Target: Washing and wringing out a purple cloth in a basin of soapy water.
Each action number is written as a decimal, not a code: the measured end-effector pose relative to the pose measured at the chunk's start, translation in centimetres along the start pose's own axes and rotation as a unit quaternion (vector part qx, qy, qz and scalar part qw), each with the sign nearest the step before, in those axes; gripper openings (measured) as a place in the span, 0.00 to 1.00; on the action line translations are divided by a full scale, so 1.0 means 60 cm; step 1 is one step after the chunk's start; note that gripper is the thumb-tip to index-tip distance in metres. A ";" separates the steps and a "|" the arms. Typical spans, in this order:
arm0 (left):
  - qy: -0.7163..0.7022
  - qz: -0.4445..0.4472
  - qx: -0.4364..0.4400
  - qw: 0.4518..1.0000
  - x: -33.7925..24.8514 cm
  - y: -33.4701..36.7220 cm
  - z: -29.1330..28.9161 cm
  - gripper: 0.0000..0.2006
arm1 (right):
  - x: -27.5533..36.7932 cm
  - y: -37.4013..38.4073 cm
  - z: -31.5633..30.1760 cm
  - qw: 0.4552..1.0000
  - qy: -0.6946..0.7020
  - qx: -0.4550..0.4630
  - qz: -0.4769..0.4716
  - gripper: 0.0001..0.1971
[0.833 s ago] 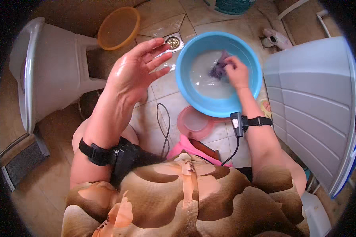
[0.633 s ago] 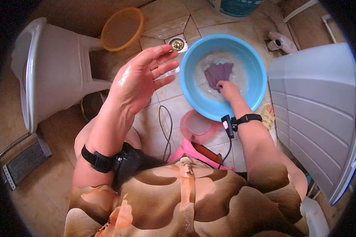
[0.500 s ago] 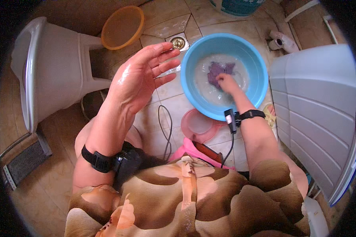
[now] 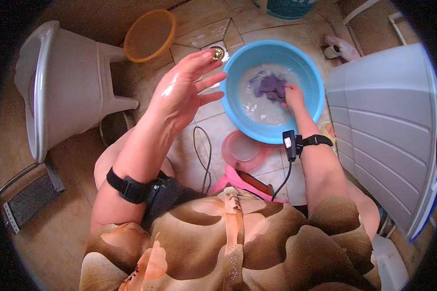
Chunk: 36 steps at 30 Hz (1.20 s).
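The right arm reached out over the tub's [image 4: 316, 92] near rim, and the right hand [image 4: 295, 98] pinched the right edge of the purple cloth [image 4: 271, 88], which lay in the cloudy water [image 4: 264, 115] inside. The left hand [image 4: 181, 88] was up by the tub's left side, holding nothing, with its fingers apart and a bit bent.
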<state>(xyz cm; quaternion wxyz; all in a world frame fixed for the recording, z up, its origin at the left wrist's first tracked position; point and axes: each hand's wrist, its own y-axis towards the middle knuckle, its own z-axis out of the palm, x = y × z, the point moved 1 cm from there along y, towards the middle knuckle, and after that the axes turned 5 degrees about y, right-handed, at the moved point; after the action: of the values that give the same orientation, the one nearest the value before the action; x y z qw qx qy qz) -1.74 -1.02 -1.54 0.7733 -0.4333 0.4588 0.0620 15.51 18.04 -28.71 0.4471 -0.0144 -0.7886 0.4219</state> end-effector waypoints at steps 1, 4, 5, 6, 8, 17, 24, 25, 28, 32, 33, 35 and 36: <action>0.016 -0.002 0.018 1.000 0.002 0.003 0.005 0.27 | 0.048 -0.028 -0.002 0.994 0.102 0.044 -0.022 0.16; 0.015 -0.027 -0.011 0.999 0.016 0.018 0.030 0.29 | 0.151 -0.088 -0.023 0.985 0.118 0.129 0.001 0.15; 0.022 -0.036 -0.007 0.999 0.019 0.023 0.035 0.31 | 0.173 -0.099 -0.030 0.980 0.131 0.150 -0.016 0.13; 0.028 -0.045 -0.003 0.999 0.022 0.030 0.039 0.33 | 0.192 -0.114 -0.039 0.982 0.126 0.140 -0.028 0.13; 0.022 -0.065 0.016 0.998 0.044 0.049 0.055 0.38 | 0.248 -0.168 -0.054 0.963 0.182 0.195 -0.043 0.13; -0.151 -0.167 0.197 0.954 0.077 0.079 0.148 0.32 | 0.354 -0.353 -0.094 0.913 -0.129 0.118 -0.368 0.10; -0.182 -0.107 0.240 0.948 0.086 0.119 0.170 0.13 | 0.310 -0.418 -0.104 0.816 -0.267 0.118 -0.498 0.07; -0.192 -0.103 0.237 0.947 0.076 0.094 0.182 0.09 | 0.294 -0.409 -0.128 0.863 -0.228 0.134 -0.430 0.06; -0.216 -0.082 0.262 0.937 0.071 0.096 0.155 0.12 | 0.285 -0.401 -0.136 0.913 -0.081 0.142 -0.374 0.08; -0.165 -0.073 0.291 0.939 0.050 0.055 0.164 0.17 | 0.285 -0.367 -0.161 0.964 -0.047 -0.021 -0.262 0.15; -0.149 -0.056 0.275 0.948 0.047 0.048 0.159 0.18 | 0.283 -0.360 -0.156 0.973 -0.013 -0.043 -0.225 0.19; -0.160 -0.069 0.318 0.932 0.042 0.042 0.154 0.17 | 0.276 -0.337 -0.147 0.989 -0.011 0.028 -0.147 0.26; -0.154 -0.071 0.319 0.933 0.044 0.042 0.160 0.17 | 0.269 -0.332 -0.148 0.993 0.003 0.051 -0.110 0.27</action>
<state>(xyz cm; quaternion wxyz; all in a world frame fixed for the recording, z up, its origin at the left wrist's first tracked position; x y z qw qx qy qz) 4.80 6.73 -3.15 0.9342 -0.1806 0.2981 -0.0766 19.24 17.48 -1.84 0.4933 0.0944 -0.7615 0.4097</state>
